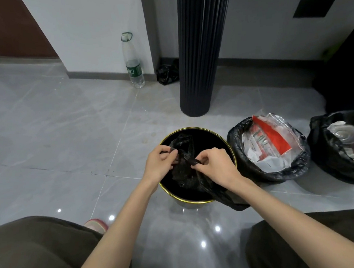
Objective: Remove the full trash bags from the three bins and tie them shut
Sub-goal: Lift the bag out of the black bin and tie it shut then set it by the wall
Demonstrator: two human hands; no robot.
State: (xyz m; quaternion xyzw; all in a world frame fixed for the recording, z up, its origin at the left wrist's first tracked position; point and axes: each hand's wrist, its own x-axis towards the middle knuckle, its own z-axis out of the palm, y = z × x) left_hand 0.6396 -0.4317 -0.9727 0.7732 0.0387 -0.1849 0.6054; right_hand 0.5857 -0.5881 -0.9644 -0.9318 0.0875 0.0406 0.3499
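So the person's crouched on the grey tiled floor (56, 131), both hands over the round black bin with the gold rim (205, 139). The left hand (159, 162) has its fingers curled, pinching a twisted bit of the black trash bag (185, 175) between thumb and fingertips. The right hand (214, 164) is doing the same just beside it, thumb and fingers closed tight on another strand of the same bag. The two hands are near each other but not touching, with the bunched plastic between them.

The bag itself sits above the bin's opening. Its lower part drapes over the bin's near right rim and trails down onto the floor. Can't tell how much is in it.

Right of that bin there's a second black bag (235, 142), wide open and stuffed with red and white wrappers and paper. A third open bag (318, 136) sits at the right edge of the view, also full of rubbish.

Further back, by the wall's baseboard, a clear plastic bottle (132, 61) stands upright. A small crumpled black bag (167, 73) lies next to a dark ribbed column (201, 48). A pink slipper (96, 225) pokes out by the left knee.
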